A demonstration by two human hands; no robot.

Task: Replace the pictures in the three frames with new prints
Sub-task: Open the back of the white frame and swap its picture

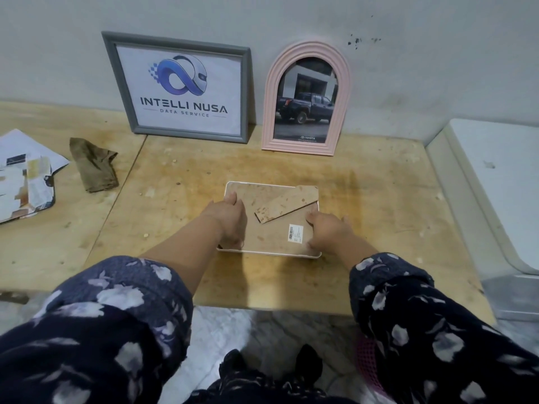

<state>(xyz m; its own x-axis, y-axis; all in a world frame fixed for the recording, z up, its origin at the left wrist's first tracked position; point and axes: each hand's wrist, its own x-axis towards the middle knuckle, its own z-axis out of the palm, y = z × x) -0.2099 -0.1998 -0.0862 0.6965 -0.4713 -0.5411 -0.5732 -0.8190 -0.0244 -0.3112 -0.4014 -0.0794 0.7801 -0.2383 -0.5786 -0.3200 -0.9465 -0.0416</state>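
Observation:
A white frame point(291, 186) lies face down on the wooden table point(379, 199), its brown backing board point(274, 234) and stand flap point(287, 207) facing up. My left hand point(229, 218) presses on the board's left side, thumb near the far left corner. My right hand point(328, 228) grips the frame's right edge, thumb on the board beside a barcode sticker point(295, 233). A grey frame point(183, 88) with an "Intelli Nusa" logo print leans on the wall. Beside it stands a pink arched frame point(306, 100) showing a pickup truck.
A pile of paper prints and cuttings point(23, 176) lies at the table's left, with a crumpled brown cloth point(94, 166) next to it. A white appliance point(495, 185) stands against the table's right side. The table's front edge is near my sleeves.

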